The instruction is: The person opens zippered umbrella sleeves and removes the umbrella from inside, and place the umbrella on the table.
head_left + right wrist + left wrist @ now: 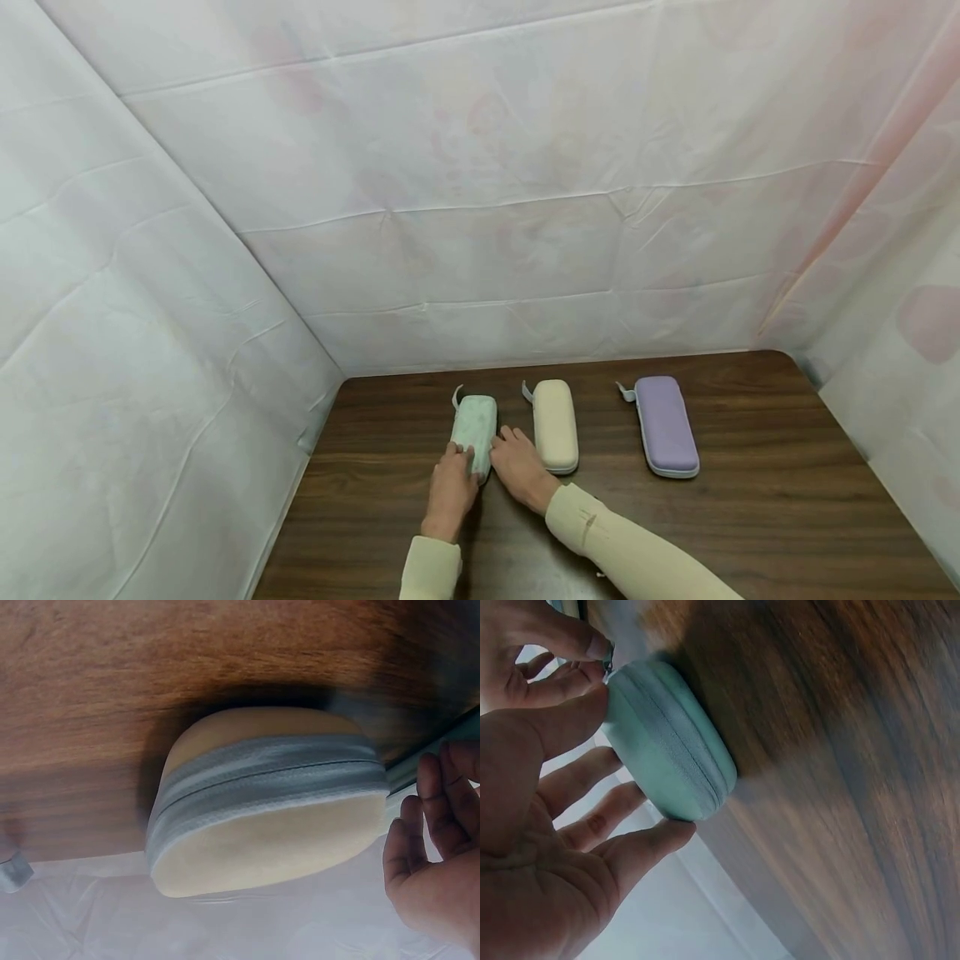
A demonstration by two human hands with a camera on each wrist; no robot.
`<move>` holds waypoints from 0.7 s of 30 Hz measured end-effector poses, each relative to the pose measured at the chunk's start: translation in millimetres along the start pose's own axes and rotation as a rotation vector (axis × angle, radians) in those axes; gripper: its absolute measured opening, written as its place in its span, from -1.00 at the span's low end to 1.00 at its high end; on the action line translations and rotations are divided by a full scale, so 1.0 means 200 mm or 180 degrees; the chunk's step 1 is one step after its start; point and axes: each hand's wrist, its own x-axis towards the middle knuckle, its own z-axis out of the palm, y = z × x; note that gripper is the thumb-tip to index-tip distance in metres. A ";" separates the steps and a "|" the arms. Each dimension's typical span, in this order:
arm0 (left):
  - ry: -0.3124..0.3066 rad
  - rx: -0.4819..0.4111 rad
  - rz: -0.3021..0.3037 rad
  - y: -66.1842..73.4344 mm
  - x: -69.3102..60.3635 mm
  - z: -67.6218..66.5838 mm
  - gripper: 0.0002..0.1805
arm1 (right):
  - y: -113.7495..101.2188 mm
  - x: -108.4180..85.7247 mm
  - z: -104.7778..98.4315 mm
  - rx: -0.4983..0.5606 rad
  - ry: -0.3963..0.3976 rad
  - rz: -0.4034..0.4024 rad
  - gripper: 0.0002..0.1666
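Observation:
A mint-green zip case (476,419) lies on the table, its loop strap at the far left corner. My left hand (452,485) holds its near end, thumb on one side and fingers spread over the top and the other side. On the case's right side my right hand (522,470) pinches a small zipper pull (608,660), which shows between thumb and finger in the left wrist view. The part of the zip that faces the left wrist camera is closed. A cream zip case (270,851) lies just right of my right hand, apart from its fingers.
A purple zip case (667,425) lies farther right, with a grey strap at its far left corner. The dark wooden table (780,500) ends against a white patterned sheet (525,250) at the back, with more sheeting on both sides.

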 end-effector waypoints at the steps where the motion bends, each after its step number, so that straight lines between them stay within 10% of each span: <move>1: 0.0011 -0.0009 -0.0024 0.01 0.00 0.00 -0.51 | 0.00 0.00 0.00 0.0006 0.0016 0.0001 -0.90; 21: 0.0397 0.0222 -0.0161 0.08 -0.01 0.06 -0.55 | 0.00 -0.04 0.01 0.0042 0.0229 -0.0009 -0.91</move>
